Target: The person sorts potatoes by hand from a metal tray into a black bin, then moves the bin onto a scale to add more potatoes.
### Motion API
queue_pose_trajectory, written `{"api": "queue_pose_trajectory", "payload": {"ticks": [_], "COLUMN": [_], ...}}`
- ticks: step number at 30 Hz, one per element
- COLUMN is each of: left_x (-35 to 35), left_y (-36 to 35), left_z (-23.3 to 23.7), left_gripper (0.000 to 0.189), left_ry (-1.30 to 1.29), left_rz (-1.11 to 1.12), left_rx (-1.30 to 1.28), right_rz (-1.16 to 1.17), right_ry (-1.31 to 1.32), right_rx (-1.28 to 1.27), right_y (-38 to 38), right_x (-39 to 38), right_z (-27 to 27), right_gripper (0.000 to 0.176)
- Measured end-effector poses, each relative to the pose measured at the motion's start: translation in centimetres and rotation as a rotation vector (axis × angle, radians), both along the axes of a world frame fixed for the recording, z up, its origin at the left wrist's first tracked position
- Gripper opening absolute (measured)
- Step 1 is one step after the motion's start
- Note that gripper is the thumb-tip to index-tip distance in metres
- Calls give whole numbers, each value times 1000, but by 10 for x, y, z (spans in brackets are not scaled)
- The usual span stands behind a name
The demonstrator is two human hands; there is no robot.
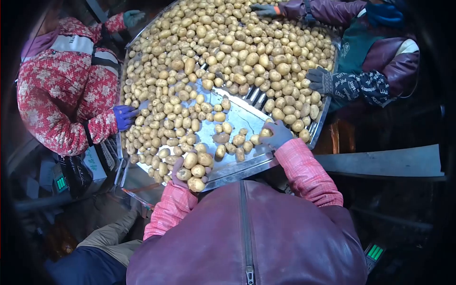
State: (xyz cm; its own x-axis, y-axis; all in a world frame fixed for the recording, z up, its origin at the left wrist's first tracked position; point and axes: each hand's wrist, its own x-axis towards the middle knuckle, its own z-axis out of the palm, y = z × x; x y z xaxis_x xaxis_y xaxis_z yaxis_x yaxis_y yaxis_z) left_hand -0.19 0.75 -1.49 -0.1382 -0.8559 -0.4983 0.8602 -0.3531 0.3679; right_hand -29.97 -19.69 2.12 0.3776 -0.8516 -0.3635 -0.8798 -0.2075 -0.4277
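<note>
My left hand, in a greyish-purple glove, is cupped around several potatoes at the near edge of the sorting table. A thumb and a fingertip show at either side of them; the palm is hidden. To the right, my right hand, gloved alike, curls over a potato by the table's near right rim. Between my hands, a few loose potatoes lie on the bare metal sheet. A large heap of potatoes covers the far part of the table.
On the left, a person in a red floral jacket has a purple-gloved hand at the potatoes. A person at the right has a grey-gloved hand against the heap. Metal bars show through a gap. A pale panel juts out rightward.
</note>
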Motion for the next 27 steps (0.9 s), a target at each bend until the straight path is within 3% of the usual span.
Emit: {"api": "queue_pose_trajectory", "payload": {"ticks": [2, 3, 4, 5, 6, 8, 10, 12, 16, 20, 22, 24, 25, 26, 27], "left_x": [1, 1, 1, -16, -14, -21, -32, -42, -77, -140, -184, -227, -248, -269, -295], "left_y": [-3, -4, -5, -2, 2, 1, -3, -5, -6, -16, -22, -22, -25, -41, -43], "left_z": [5, 9, 13, 52, 45, 50, 57, 60, 53, 74, 87, 74, 85, 83, 85], "left_gripper": [66, 67, 68, 64, 61, 60, 57, 54, 55, 57, 55, 54, 48, 45, 43], "left_ry": [-40, -60, -77, 101, 86, 93, 105, 116, -56, 132, 28, 214, -5, 241, 221], "left_rz": [-61, -96, -135, 95, 55, 31, -15, -65, -227, -445, -571, -756, -799, -1024, -1077], "left_rx": [12, 19, 25, 16, 44, 14, -7, -26, 100, 107, 101, -75, 141, -46, 2], "right_rz": [-8, -109, -121, -233, -349, -278, 77, 33, 173, -102, -221, -243, -357, -498, -599], "right_ry": [-81, -264, -267, -503, -744, -926, -828, -868, -802, -824, -840, -800, -848, -913, -973], "right_rx": [49, 301, 296, 343, 381, 545, 222, 516, 140, 310, 157, -195, -2, 101, 100], "right_y": [-4, 0, 10, 30, 47, 66, 79, 94, 121, 154, 180, 204, 217, 232, 248], "right_x": [-6, -1, 3, 5, 7, 11, 24, 31, 11, -55, -88, -126, -151, -170, -191], "right_z": [-5, 22, 28, 30, 30, 14, 13, 45, 25, 44, 17, 1, 15, 18, 29], "right_gripper": [53, 52, 52, 51, 50, 47, 47, 49, 47, 50, 51, 50, 49, 49, 49]}}
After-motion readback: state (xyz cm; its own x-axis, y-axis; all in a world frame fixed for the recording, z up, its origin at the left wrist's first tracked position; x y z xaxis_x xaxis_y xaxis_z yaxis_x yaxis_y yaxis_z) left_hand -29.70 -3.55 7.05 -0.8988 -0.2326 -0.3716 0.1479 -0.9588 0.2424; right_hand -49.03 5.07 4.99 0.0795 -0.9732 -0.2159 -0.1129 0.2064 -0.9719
